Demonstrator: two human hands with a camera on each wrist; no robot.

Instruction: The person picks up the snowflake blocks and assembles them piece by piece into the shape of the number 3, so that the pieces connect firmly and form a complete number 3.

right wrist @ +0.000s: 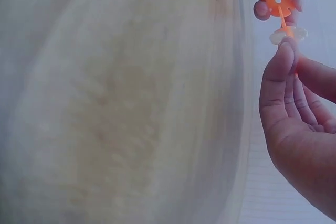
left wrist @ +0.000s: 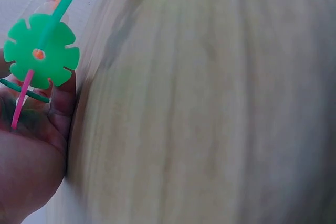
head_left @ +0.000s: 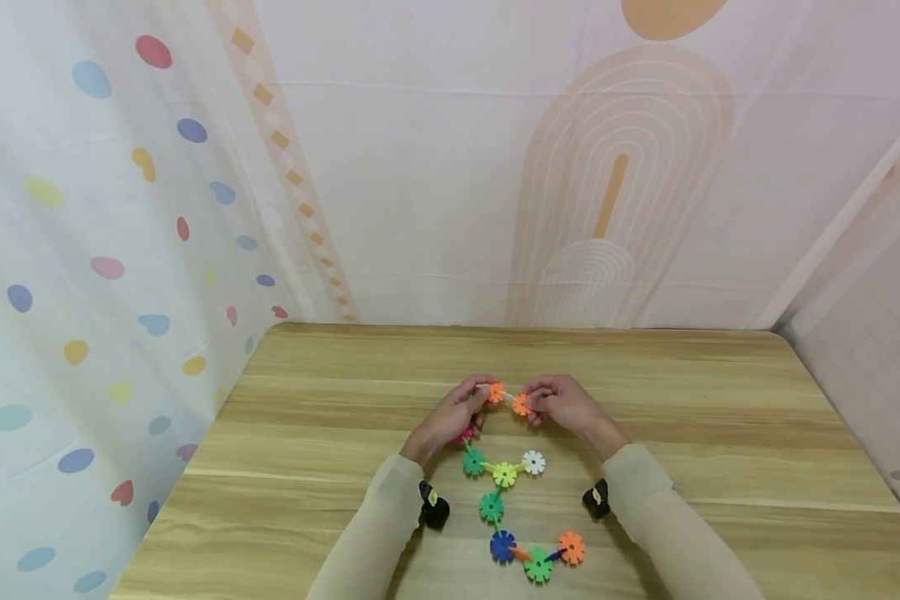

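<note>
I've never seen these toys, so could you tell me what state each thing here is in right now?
Left hand: pinching an orange disc.
Right hand: pinching a second orange disc.
Disc chain: linked by sticks, lying flat on the table.
White disc: attached, at a branch end.

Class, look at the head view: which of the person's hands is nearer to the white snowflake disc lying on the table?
Right. The right hand is just above and slightly right of the white disc; the left hand lies farther off, up and to its left.

Your left hand (head_left: 450, 418) and right hand (head_left: 562, 406) each pinch an orange disc (head_left: 495, 392) of the toy chain (head_left: 504, 475) on the wooden table (head_left: 720, 433).
</note>
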